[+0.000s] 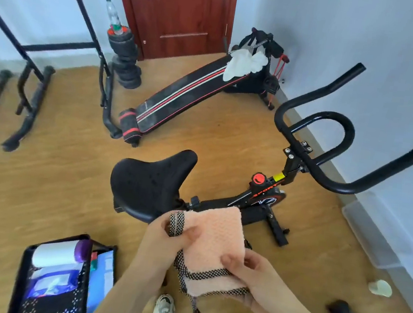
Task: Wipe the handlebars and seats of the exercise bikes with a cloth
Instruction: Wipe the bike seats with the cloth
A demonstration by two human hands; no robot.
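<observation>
Peach checker-trimmed cloth (215,241), pinched by left hand (163,240) and right hand (250,275), looks readied; black padded seat (149,180), just beyond, likely needs wiping next.

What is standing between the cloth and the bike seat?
Nothing visible. The left hand and right hand hold the cloth close to the seat; no object shows between them. The handlebars beyond are bare too.

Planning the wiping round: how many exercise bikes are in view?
1. The exercise bike stands by the right wall, its seat just beyond the pink cloth. Others may be out of frame.
</observation>
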